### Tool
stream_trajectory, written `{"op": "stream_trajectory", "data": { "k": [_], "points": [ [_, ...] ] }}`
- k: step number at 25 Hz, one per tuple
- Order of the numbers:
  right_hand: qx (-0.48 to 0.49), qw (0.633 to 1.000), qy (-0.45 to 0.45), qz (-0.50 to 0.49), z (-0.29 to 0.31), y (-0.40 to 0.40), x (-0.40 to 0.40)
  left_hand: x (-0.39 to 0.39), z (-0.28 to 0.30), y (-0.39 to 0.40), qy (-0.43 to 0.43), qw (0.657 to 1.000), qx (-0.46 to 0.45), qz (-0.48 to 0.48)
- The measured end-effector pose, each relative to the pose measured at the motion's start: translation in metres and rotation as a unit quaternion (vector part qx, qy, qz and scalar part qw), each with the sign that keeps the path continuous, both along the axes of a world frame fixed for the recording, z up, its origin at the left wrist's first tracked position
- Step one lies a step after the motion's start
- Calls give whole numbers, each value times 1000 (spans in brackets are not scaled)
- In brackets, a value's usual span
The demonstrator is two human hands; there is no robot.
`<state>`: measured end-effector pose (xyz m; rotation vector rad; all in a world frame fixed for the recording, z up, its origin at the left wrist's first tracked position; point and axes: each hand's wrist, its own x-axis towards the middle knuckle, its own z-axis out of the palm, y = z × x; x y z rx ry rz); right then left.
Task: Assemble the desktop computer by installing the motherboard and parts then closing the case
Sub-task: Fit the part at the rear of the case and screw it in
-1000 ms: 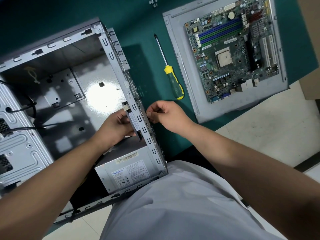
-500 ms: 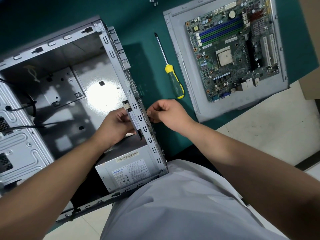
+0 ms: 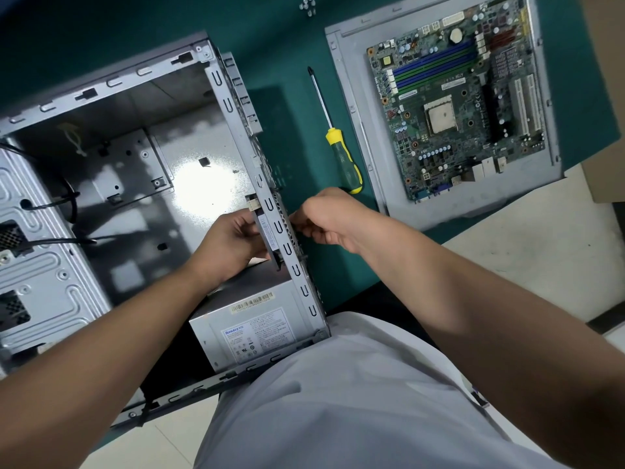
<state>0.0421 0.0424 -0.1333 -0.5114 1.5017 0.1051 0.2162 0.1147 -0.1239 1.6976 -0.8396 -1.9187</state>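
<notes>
The open grey computer case lies on its side on a green mat. My left hand reaches inside and grips a flat dark part with a barcode label, pressing it against the inner face of the perforated rear wall. My right hand is outside that wall, fingertips pinched together at the grille; what they pinch is hidden. A power supply sits in the near corner of the case. The green motherboard lies on a grey metal tray at the right.
A yellow-and-green screwdriver lies on the mat between case and tray. Several small screws sit at the top edge. Black cables run across the case's left side. A cardboard box borders the right; the table edge is near my body.
Both hands stay at the same spot on the rear wall. Only the right hand's fingers shift slightly.
</notes>
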Motion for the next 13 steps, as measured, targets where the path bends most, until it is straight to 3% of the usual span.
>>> {"op": "stream_trajectory", "data": {
  "k": [13],
  "points": [
    [-16,995,-78,-56,5,11,-18,1,-5,2,13,1000,-2,-1]
  ]
}}
